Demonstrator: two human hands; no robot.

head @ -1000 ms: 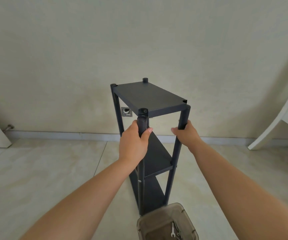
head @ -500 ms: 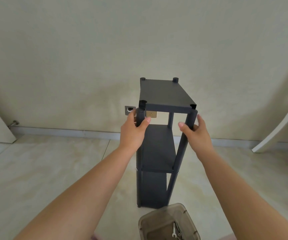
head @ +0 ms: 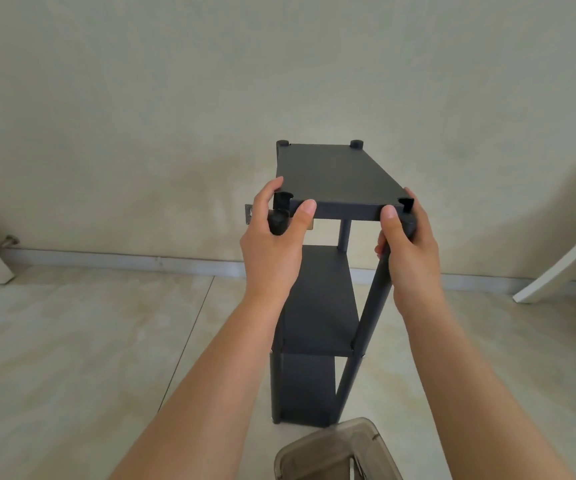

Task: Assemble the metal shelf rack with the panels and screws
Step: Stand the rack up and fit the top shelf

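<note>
Since half a second ago your hands have moved up the near posts, to the corners of the top panel [head: 335, 174]. The brown container [head: 335, 452] is cut off at the bottom edge. The shelf rack [head: 317, 306] stands on the floor [head: 89, 341] between your hands: left hand [head: 272, 244] and right hand [head: 409, 247] each grip a near post top.

Pale tiled floor [head: 89, 341] meeting the wall, dark metal shelf rack [head: 317, 306] standing on it in the middle, brownish see-through plastic box [head: 314, 455] just beside the rack's foot at 6 o'clock, white furniture leg [head: 556, 271] at 3 o'clock
</note>
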